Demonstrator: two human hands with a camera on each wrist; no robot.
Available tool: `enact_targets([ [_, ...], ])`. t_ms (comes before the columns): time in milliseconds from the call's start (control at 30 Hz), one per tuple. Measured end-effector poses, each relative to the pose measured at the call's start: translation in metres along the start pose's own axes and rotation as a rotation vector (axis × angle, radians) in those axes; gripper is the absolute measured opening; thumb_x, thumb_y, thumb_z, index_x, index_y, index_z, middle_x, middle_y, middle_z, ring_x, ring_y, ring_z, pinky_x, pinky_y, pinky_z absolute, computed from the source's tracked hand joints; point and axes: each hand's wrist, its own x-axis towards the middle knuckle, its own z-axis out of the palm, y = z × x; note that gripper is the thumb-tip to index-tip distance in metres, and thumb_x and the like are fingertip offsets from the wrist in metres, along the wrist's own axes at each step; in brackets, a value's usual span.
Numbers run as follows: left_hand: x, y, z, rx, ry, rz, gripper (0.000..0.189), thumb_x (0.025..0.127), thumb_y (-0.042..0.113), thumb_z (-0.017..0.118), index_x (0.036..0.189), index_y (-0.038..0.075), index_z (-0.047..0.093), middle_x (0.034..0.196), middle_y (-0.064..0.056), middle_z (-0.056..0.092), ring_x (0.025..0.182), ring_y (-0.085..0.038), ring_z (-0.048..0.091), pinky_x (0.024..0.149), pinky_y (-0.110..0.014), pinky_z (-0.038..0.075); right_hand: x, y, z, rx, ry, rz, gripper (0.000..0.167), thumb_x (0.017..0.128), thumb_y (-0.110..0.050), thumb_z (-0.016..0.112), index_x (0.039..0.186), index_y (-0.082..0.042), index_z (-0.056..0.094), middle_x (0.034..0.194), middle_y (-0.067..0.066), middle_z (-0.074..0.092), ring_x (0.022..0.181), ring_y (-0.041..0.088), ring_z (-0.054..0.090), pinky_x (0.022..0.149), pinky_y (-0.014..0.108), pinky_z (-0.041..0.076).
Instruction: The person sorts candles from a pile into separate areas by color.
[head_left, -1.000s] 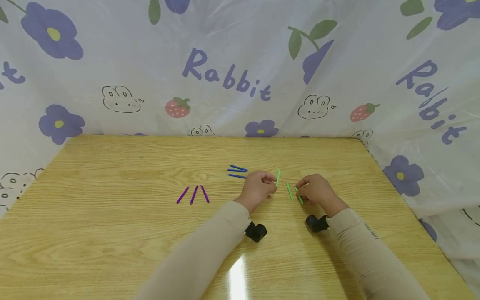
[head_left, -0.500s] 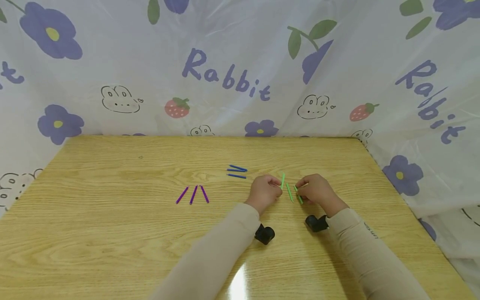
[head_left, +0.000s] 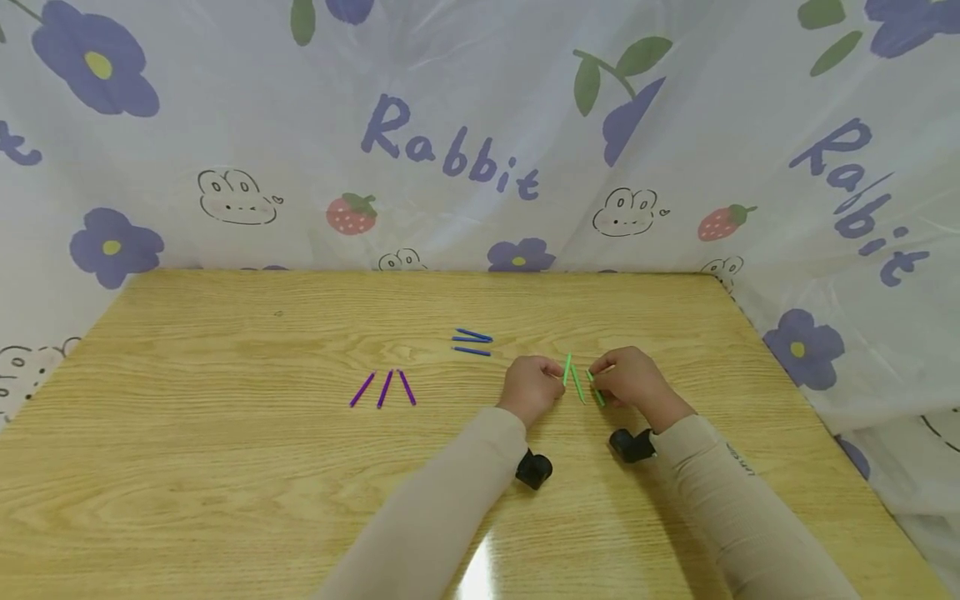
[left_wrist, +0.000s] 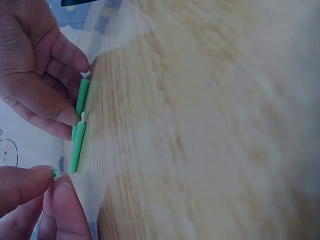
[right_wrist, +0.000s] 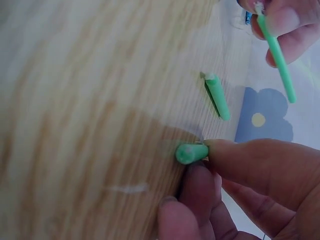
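In the head view my left hand point(head_left: 531, 388) pinches a thin green candle point(head_left: 567, 369) near its lower end. The right wrist view shows that candle point(right_wrist: 280, 62) raised off the table, its whitish wick end between the fingertips. My right hand point(head_left: 632, 382) pinches another green candle point(right_wrist: 192, 152) at the tabletop, thumb on one side and fingers on the other. Between the hands a third green candle point(head_left: 578, 384) lies on the wood, slightly tilted; its white wick shows in the left wrist view, where the candle point(left_wrist: 78, 147) touches neither hand.
Left of the hands, three purple candles point(head_left: 385, 389) lie spread on the wooden table point(head_left: 225, 467). Three blue candles point(head_left: 472, 339) lie farther back, two of them touching. A printed curtain point(head_left: 450, 67) borders the table's back and sides. Black wrist cameras point(head_left: 534, 469) hang below both wrists.
My left hand has moved right and slightly nearer with its green candle, closing on the middle candle. The right hand stays in place. The blue candles are uncovered.
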Motion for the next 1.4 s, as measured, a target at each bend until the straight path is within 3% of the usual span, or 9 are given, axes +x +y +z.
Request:
enact_targets([
  [433, 0.002, -0.001, 0.004, 0.144, -0.027, 0.038, 0.019, 0.081, -0.002, 0.068, 0.098, 0.003, 0.074, 0.091, -0.008, 0.07, 0.087, -0.022, 0.063, 0.075, -0.029, 0.051, 0.0, -0.001, 0.0, 0.002, -0.005, 0.011, 0.027, 0.088, -0.006, 0.061, 0.111, 0.005, 0.066, 0.075, 0.007, 0.061, 0.063, 0.014, 0.055, 0.057, 0.027, 0.051],
  [767, 0.003, 0.002, 0.009, 0.19, -0.034, 0.003, 0.017, 0.085, 0.001, 0.068, 0.101, 0.003, 0.072, 0.1, -0.008, 0.069, 0.098, -0.025, 0.062, 0.082, -0.034, 0.051, -0.002, -0.001, 0.0, -0.012, -0.004, -0.008, 0.027, 0.087, -0.005, 0.061, 0.111, 0.005, 0.066, 0.079, 0.008, 0.064, 0.064, 0.014, 0.057, 0.057, 0.028, 0.051],
  [1000, 0.003, 0.004, 0.011, 0.29, -0.035, 0.047, 0.01, 0.083, 0.003, 0.07, 0.093, 0.002, 0.071, 0.093, -0.006, 0.069, 0.09, -0.022, 0.062, 0.078, -0.031, 0.05, -0.002, -0.002, 0.0, -0.013, -0.001, -0.009, 0.028, 0.086, -0.005, 0.06, 0.111, 0.005, 0.066, 0.076, 0.008, 0.063, 0.063, 0.015, 0.056, 0.057, 0.027, 0.05],
  [1267, 0.001, 0.01, 0.01, 0.335, -0.04, 0.03, 0.009, 0.084, 0.007, 0.072, 0.092, 0.003, 0.071, 0.091, -0.005, 0.069, 0.087, -0.021, 0.063, 0.077, -0.031, 0.051, -0.003, -0.001, -0.001, -0.02, 0.002, -0.019, 0.027, 0.087, -0.006, 0.06, 0.11, 0.005, 0.067, 0.078, 0.008, 0.063, 0.064, 0.015, 0.055, 0.057, 0.027, 0.049],
  [1400, -0.001, 0.012, 0.008, 0.342, -0.044, 0.035, 0.003, 0.085, 0.006, 0.071, 0.083, 0.004, 0.069, 0.083, -0.003, 0.066, 0.078, -0.018, 0.06, 0.07, -0.029, 0.05, -0.003, -0.001, 0.0, -0.016, -0.007, -0.004, 0.026, 0.088, -0.006, 0.06, 0.111, 0.005, 0.066, 0.082, 0.009, 0.063, 0.066, 0.015, 0.056, 0.058, 0.028, 0.05],
])
